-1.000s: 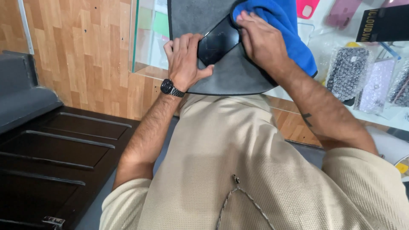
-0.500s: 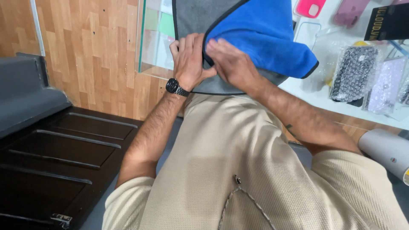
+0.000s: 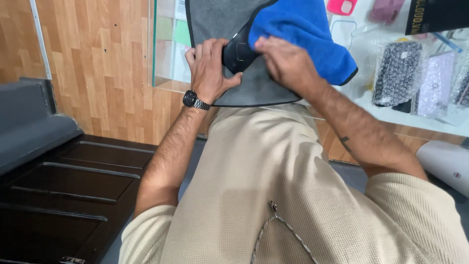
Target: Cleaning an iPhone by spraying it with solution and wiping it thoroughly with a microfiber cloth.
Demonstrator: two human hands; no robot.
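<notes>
Two hands at work over one grey mat (image 3: 254, 88) at the edge of a glass counter (image 3: 386, 115). Left hand (image 3: 209, 68), one watch (image 3: 195, 100) on its wrist, wrapped around the near end of one black phone (image 3: 238, 51), fingers pressed together along its upper side, thumb braced below against the mat. Right hand (image 3: 288, 63) laid flat on one blue cloth (image 3: 305, 34), fingers close together and pushing the cloth down onto the far end of the phone; fingertips partly buried in the fabric, so exact grip there hard to tell. Phone tilted, lying on the mat between the two hands, only its dark middle part showing, the rest covered by palm and cloth. Blue cloth bunched, black-edged, draped over the far side of the mat and onto the glass. Off to the right on the counter, three bubble-wrapped packets (image 3: 398, 73) side by side, the third cut off by the frame. Farther back, two phone cases: one pink case (image 3: 343, 6) and one mauve case (image 3: 383, 10), well apart from the hands. One dark box (image 3: 437, 14) in the top right corner. Lower right, one white rounded object (image 3: 447, 164), kind unclear. Left of the body, wooden panelling (image 3: 97, 63) and one dark panelled surface (image 3: 68, 186).
</notes>
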